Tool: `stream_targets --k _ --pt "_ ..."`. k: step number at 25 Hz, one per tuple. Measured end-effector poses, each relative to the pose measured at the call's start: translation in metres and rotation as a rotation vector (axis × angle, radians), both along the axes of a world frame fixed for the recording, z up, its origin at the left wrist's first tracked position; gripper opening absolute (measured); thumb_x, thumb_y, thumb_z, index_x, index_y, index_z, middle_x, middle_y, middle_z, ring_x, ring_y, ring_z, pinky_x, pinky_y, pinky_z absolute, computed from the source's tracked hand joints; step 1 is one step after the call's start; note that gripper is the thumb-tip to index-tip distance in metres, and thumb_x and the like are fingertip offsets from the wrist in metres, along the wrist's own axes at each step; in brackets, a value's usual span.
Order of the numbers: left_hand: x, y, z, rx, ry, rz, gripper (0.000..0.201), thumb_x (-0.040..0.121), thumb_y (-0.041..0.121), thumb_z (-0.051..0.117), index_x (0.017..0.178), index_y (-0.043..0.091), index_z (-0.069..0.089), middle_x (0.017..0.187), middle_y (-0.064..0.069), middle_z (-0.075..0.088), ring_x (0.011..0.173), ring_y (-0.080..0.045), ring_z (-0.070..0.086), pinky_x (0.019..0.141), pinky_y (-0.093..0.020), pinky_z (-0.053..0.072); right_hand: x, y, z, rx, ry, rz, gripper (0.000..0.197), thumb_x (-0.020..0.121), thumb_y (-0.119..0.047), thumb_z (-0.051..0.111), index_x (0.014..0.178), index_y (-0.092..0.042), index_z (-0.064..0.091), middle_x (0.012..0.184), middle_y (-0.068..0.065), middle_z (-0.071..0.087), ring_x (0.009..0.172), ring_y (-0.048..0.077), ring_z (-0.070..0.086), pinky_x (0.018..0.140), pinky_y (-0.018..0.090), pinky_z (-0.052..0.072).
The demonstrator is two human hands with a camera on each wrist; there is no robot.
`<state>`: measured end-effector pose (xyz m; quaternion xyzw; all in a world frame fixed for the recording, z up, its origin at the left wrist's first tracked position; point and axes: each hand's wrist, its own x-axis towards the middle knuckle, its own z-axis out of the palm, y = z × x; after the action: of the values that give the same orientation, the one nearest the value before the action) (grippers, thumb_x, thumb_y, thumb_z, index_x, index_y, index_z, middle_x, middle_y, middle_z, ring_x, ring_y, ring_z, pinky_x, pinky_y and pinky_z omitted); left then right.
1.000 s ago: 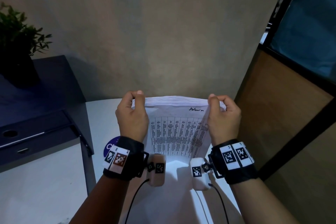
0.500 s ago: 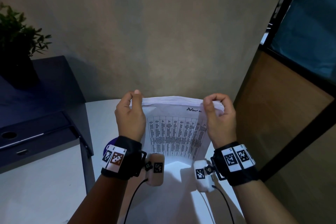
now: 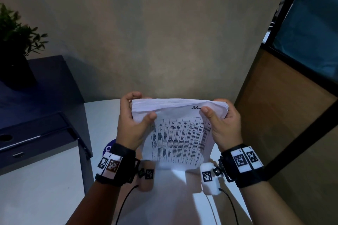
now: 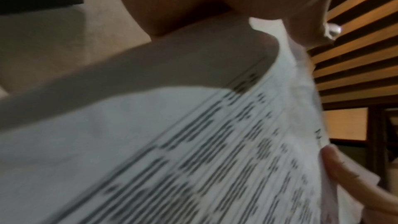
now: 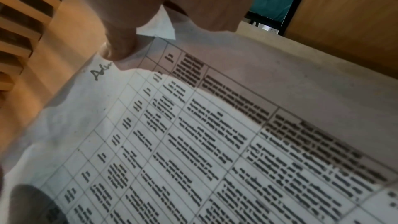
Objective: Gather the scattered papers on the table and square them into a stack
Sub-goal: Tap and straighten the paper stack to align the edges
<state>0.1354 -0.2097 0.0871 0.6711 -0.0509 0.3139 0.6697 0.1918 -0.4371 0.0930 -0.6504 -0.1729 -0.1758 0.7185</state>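
A stack of white papers [image 3: 179,133] with a printed table on the top sheet is held up above the white table [image 3: 98,115], tilted toward me. My left hand [image 3: 131,120] grips its upper left corner, thumb on the front sheet and fingers behind. My right hand [image 3: 221,120] grips the upper right corner the same way, thumb beside a handwritten word. The stack's top edge bows upward. In the left wrist view the papers [image 4: 193,151] fill the frame, blurred. In the right wrist view my thumb presses the printed sheet [image 5: 193,142] near its corner.
A dark cabinet [image 3: 36,115] with a potted plant [image 3: 16,42] stands at the left. A blue round sticker [image 3: 109,147] lies on the table by my left wrist. A plain wall is ahead, a wooden panel with black frame [image 3: 285,115] at the right.
Both hands lifted the stack slightly and shifted their hold: the thumbs now lie on the front sheet, and the top edge bows more.
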Motion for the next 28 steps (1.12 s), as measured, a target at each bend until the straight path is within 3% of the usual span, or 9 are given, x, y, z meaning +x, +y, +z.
stream_targets --k 3,5,9,12,15,17,20,23,28 --pt "-0.004 -0.002 -0.029 -0.105 0.150 -0.138 0.085 0.052 0.059 0.088 0.118 0.016 0.057 0.102 0.006 0.076 0.096 -0.010 0.072 0.072 -0.020 0.057 0.002 -0.001 0.000 0.030 0.022 0.030 0.019 0.077 -0.010 0.074 0.086 -0.017 0.059 0.070 -0.018 0.069 0.064 -0.003 0.062 0.061 0.014 0.050" --pt "-0.003 -0.006 -0.036 -0.154 0.180 -0.142 0.071 0.062 0.046 0.086 0.114 0.006 0.062 0.096 0.007 0.078 0.090 -0.010 0.074 0.071 -0.020 0.057 0.003 -0.001 -0.001 0.035 0.028 0.025 0.020 0.079 -0.005 0.074 0.087 -0.016 0.059 0.070 -0.018 0.069 0.065 -0.004 0.062 0.061 0.014 0.050" --pt "0.006 -0.004 -0.040 -0.204 0.181 -0.113 0.028 0.069 0.036 0.084 0.092 0.022 0.075 0.092 -0.001 0.079 0.087 -0.019 0.074 0.071 -0.031 0.060 0.005 -0.006 -0.012 0.032 0.138 0.128 0.032 0.073 -0.014 0.074 0.101 -0.010 0.062 0.084 -0.015 0.076 0.080 0.003 0.071 0.069 0.018 0.056" --pt "0.008 -0.007 -0.036 -0.202 0.213 -0.096 0.017 0.077 0.021 0.080 0.093 0.020 0.074 0.092 -0.003 0.078 0.088 -0.024 0.073 0.076 -0.040 0.061 -0.002 -0.006 -0.026 -0.060 0.263 0.143 0.041 0.070 -0.022 0.079 0.108 -0.012 0.067 0.094 -0.009 0.078 0.091 0.012 0.074 0.080 0.030 0.060" --pt "0.008 -0.012 -0.018 -0.196 0.166 -0.046 0.013 0.083 0.014 0.070 0.095 0.017 0.069 0.086 0.006 0.079 0.083 -0.014 0.073 0.069 -0.029 0.060 -0.003 0.000 -0.017 -0.061 0.230 0.060 0.028 0.070 -0.028 0.079 0.095 -0.019 0.069 0.087 -0.012 0.078 0.086 0.010 0.074 0.079 0.033 0.059" --pt "0.011 -0.012 -0.013 -0.139 0.111 0.017 0.010 0.085 0.017 0.069 0.094 0.023 0.067 0.082 0.017 0.077 0.077 -0.002 0.072 0.065 -0.019 0.057 0.000 0.002 -0.009 0.009 0.179 0.027 0.024 0.075 -0.019 0.078 0.096 -0.012 0.069 0.082 -0.012 0.078 0.082 0.009 0.074 0.072 0.027 0.059" --pt "0.005 -0.016 -0.022 -0.045 0.157 0.086 0.010 0.084 0.027 0.071 0.090 0.028 0.063 0.080 0.018 0.076 0.077 -0.002 0.071 0.062 -0.016 0.056 -0.003 0.009 -0.018 0.005 0.193 -0.014 0.028 0.081 -0.012 0.076 0.105 -0.002 0.067 0.082 -0.009 0.078 0.082 0.010 0.074 0.071 0.027 0.061" --pt "-0.001 -0.022 -0.040 -0.020 0.276 0.065 0.015 0.087 0.022 0.071 0.092 0.030 0.060 0.088 0.010 0.073 0.086 -0.008 0.071 0.062 -0.017 0.057 -0.013 0.012 -0.035 -0.058 0.265 -0.010 0.029 0.081 -0.016 0.077 0.106 -0.006 0.068 0.088 -0.004 0.077 0.085 0.008 0.074 0.075 0.027 0.061" --pt "0.006 -0.015 -0.046 -0.015 0.264 0.085 0.016 0.086 0.026 0.073 0.097 0.031 0.062 0.091 0.015 0.073 0.083 0.001 0.072 0.067 -0.018 0.058 -0.005 0.007 -0.035 -0.035 0.267 0.014 0.033 0.079 -0.022 0.078 0.107 -0.009 0.067 0.091 -0.001 0.077 0.086 0.010 0.074 0.073 0.024 0.060"
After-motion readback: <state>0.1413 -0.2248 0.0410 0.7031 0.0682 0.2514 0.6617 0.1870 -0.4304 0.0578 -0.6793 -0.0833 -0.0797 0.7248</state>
